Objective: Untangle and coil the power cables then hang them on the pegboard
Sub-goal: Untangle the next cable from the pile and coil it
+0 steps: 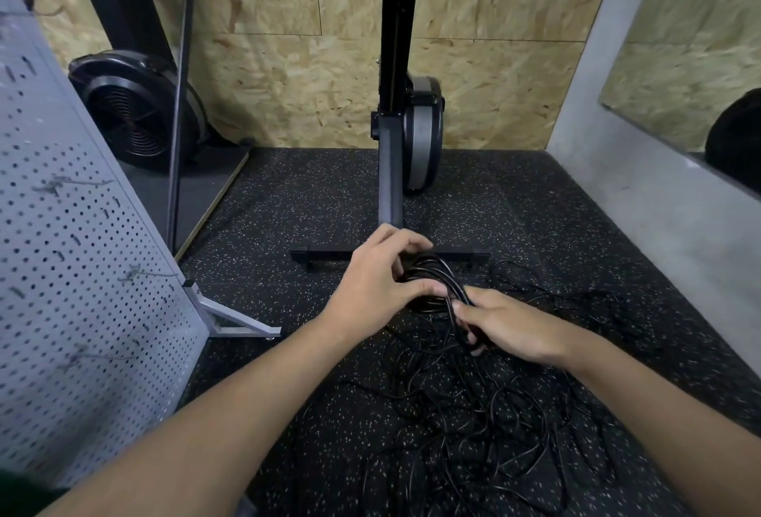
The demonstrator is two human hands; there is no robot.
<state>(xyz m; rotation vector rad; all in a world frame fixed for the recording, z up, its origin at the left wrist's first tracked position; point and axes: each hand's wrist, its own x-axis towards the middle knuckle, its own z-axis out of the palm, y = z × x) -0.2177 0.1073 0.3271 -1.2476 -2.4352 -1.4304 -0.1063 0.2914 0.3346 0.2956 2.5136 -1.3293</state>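
A small coil of black power cable [432, 269] sits between my two hands above the floor. My left hand [376, 283] grips the coil from the left, fingers curled over its top and thumb pressed on its near side. My right hand [504, 325] pinches the strands at the coil's lower right. A loose tangle of black cable [486, 413] spreads over the speckled black floor below and to the right of my hands. The grey pegboard [74, 269] stands at the left on a metal foot, with several hooks and bits of string on it.
An upright black exercise machine [395, 125] stands straight ahead, its crossbar foot [321, 255] just beyond my hands. A black fan wheel [136, 112] leans at the back left. Chipboard wall [313, 75] behind, grey wall [659, 187] at the right.
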